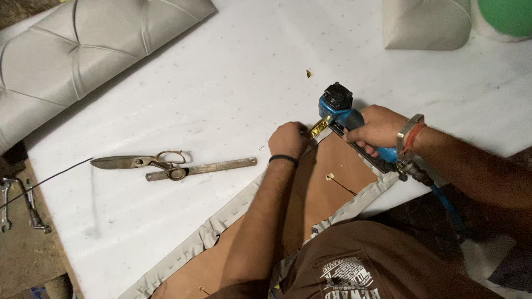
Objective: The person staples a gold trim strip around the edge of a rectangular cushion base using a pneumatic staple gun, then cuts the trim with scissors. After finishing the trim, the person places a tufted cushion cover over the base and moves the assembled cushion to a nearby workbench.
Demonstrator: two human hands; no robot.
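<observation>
Right hand point(377, 128) grips the blue stapler point(344, 116), nose pointing to nine o'clock at the clenched left hand point(288, 139) pinning fabric edge point(310, 145).

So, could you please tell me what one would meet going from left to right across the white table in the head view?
Large old metal scissors → flat metal bar → left hand → blue pneumatic staple gun → right hand

The blue staple gun point(342, 119) lies tipped on its side at the far corner of the brown board point(327, 191). Grey cloth point(221, 221) is folded over the board's edges, and the board lies flat on the white table point(166, 83).
</observation>
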